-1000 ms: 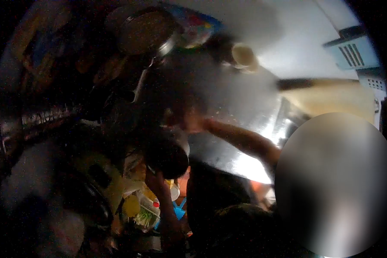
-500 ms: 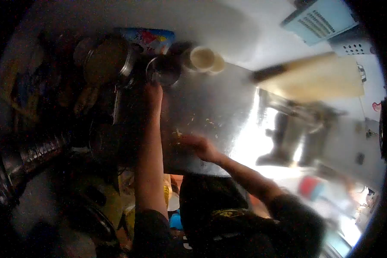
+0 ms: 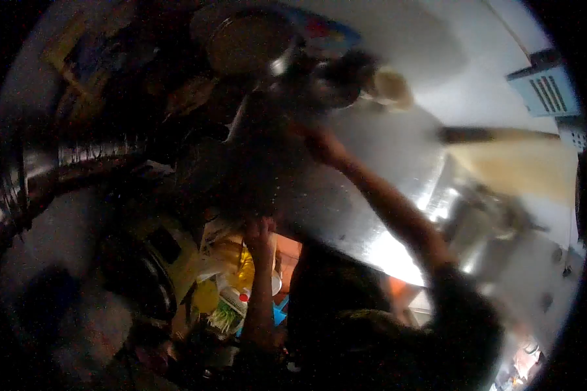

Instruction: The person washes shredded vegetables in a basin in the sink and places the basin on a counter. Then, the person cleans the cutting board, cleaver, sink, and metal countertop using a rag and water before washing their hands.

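Observation:
My left hand (image 3: 259, 233) is at the front edge of the metal counter (image 3: 346, 215). Its fingers point up at the edge, slightly apart, and nothing shows in them. My right hand (image 3: 323, 144) reaches across the counter top, its fingers toward the back left. Motion and shadow smear those fingers, so I cannot make out whether they hold anything. Just behind that hand stands a dark pot (image 3: 338, 85), with a pale round container (image 3: 391, 88) to its right. A few small light crumbs (image 3: 277, 189) lie on the counter between my hands.
A large round pan or lid (image 3: 251, 42) stands at the back left, before a colourful packet (image 3: 323, 32). Below the counter are a yellow bottle (image 3: 246, 267) and green vegetables (image 3: 225, 317). A pale board (image 3: 515, 163) is at the right wall.
The view has swung, shifting the scene. My left hand has come back from the pot to the counter's front edge. My right hand has moved toward the back, nearer the pot.

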Demonstrator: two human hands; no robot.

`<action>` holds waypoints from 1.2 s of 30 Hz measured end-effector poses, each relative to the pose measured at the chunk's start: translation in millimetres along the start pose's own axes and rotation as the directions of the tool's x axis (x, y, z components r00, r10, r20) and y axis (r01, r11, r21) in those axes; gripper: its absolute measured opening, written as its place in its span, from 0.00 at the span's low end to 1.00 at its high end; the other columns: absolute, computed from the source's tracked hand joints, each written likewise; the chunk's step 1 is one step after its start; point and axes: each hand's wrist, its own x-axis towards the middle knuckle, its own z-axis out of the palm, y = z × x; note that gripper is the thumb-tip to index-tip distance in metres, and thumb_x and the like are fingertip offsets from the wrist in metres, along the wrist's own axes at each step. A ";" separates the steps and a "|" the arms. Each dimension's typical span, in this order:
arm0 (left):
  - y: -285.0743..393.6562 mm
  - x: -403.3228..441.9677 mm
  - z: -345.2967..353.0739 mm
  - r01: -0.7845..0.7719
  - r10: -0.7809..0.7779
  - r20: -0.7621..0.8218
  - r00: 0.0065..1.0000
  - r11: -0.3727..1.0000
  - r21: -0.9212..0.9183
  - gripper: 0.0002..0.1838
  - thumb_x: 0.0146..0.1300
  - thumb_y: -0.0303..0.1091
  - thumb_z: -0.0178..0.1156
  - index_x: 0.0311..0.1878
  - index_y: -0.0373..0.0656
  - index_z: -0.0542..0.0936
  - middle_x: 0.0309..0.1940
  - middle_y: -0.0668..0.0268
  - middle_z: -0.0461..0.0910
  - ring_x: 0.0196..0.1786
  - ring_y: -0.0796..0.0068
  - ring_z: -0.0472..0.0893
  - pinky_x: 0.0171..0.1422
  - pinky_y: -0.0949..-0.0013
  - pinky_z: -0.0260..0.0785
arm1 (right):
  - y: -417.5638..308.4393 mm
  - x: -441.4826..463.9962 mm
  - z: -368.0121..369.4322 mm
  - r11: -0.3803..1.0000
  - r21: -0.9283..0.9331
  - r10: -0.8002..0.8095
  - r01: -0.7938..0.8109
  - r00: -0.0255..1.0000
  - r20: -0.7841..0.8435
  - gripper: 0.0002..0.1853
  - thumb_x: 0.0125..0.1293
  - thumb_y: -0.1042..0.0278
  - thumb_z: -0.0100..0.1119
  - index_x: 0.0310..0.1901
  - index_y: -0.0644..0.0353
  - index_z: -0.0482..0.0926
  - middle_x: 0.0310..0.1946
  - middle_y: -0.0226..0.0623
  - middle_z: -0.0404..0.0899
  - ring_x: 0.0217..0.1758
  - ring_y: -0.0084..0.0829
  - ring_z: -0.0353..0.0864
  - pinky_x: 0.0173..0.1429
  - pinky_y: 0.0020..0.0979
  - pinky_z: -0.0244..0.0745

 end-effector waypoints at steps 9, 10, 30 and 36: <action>-77.5 -120.2 -86.1 0.134 -0.122 -0.129 0.984 0.987 0.090 0.20 0.71 0.46 0.53 0.36 0.35 0.79 0.34 0.59 0.82 0.37 0.68 0.84 0.40 0.63 0.81 | 83.0 136.2 145.4 0.831 -0.520 -0.216 0.196 0.976 0.023 0.22 0.69 0.64 0.50 0.65 0.55 0.71 0.62 0.49 0.73 0.64 0.50 0.72 0.66 0.46 0.69; -77.9 -121.1 -85.0 0.075 -0.055 -0.110 0.992 0.979 0.187 0.20 0.71 0.45 0.53 0.36 0.35 0.79 0.34 0.59 0.83 0.36 0.68 0.84 0.41 0.63 0.80 | 81.9 129.1 153.5 0.792 -0.566 -0.210 0.230 0.972 0.101 0.22 0.69 0.65 0.51 0.64 0.54 0.72 0.62 0.49 0.73 0.65 0.49 0.72 0.67 0.46 0.68; 20.1 375.1 42.4 -0.718 0.646 0.376 0.664 0.410 0.562 0.43 0.65 0.46 0.60 0.76 0.39 0.52 0.72 0.45 0.59 0.75 0.48 0.57 0.78 0.52 0.50 | -43.8 -150.0 -20.6 0.996 -0.059 0.076 -0.070 0.992 0.098 0.22 0.60 0.91 0.41 0.48 0.64 0.82 0.51 0.47 0.82 0.57 0.41 0.82 0.64 0.40 0.75; 88.3 268.9 49.3 -0.848 0.632 0.595 0.496 0.205 0.489 0.39 0.59 0.42 0.64 0.71 0.38 0.63 0.71 0.46 0.62 0.72 0.44 0.61 0.76 0.49 0.54 | -19.3 -194.9 -30.7 0.979 0.194 0.064 -0.063 0.998 0.002 0.20 0.60 0.88 0.40 0.49 0.67 0.80 0.50 0.50 0.82 0.54 0.42 0.83 0.60 0.38 0.77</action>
